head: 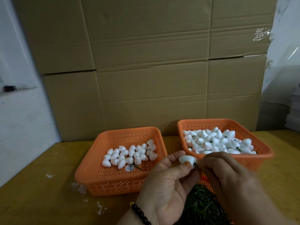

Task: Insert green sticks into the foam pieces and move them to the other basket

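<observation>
My left hand (164, 184) pinches a white foam piece (185, 159) between thumb and fingers, in front of the two orange baskets. My right hand (227, 174) pinches a green stick (196, 166) whose tip meets the foam piece's right end. The left basket (87, 172) holds several plain foam pieces (129, 154) and one loose green stick. The right basket (263, 155) is heaped with foam pieces (217, 142), some showing green sticks. Below my hands lies a pile of green sticks (201, 207) in a third orange basket, mostly hidden by my hands.
The baskets stand on a yellow wooden table (40, 184) with white foam crumbs near the left basket. A wall of cardboard boxes (146, 70) rises right behind the baskets. White plastic sheeting hangs at both sides.
</observation>
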`<state>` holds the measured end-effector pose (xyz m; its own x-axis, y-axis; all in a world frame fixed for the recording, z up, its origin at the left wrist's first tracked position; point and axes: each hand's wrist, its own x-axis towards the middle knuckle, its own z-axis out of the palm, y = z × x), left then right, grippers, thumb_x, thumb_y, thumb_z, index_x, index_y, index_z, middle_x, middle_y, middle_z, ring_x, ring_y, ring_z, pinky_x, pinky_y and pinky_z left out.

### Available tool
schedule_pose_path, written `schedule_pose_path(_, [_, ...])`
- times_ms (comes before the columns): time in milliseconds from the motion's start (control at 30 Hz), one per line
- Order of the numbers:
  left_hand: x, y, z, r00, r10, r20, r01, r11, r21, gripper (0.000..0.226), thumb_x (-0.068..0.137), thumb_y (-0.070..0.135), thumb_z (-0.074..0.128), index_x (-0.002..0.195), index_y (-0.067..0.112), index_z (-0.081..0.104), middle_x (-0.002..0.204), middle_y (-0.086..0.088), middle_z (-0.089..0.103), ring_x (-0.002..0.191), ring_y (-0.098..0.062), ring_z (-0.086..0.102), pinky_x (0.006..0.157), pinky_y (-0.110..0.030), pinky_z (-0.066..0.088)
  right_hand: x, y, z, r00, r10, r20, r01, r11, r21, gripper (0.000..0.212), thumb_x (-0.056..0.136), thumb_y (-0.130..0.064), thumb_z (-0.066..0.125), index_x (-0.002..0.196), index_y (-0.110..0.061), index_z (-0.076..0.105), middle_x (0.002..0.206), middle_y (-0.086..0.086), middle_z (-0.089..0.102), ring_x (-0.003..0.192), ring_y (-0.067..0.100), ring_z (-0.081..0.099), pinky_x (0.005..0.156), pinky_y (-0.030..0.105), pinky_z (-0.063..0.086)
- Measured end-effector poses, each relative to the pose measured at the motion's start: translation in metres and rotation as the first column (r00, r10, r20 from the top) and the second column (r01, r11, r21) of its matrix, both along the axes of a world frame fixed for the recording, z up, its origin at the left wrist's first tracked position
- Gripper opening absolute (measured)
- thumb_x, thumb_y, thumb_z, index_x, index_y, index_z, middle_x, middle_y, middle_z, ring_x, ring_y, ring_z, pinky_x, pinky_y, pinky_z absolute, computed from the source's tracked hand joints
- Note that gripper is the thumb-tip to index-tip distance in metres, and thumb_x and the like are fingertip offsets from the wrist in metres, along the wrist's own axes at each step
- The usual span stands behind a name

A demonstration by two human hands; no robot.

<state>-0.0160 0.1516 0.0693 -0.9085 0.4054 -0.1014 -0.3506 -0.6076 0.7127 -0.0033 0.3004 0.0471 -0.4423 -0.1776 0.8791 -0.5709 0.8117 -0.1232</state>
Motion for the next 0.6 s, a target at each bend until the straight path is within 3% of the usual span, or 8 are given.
schedule_pose_path(600, [-0.0004,0.0017,-0.0025,1.0,0.007,0.006,-0.007,1.0,-0.01,0.051,0.06,-0.01,0.062,0.109,0.0,0.06,0.093,-0.022,0.071,0.069,-0.024,0.071,0.061,-0.032,0.06,-0.0032,-0.0009,-0.0032,1.0,-0.028,0.005,0.028,0.998,-0.055,0.028,0.088,-0.031,0.051,0.085,-0.011,0.071,0.086,-0.003,0.064,0.068,0.007,0.058,0.057,0.021,0.047])
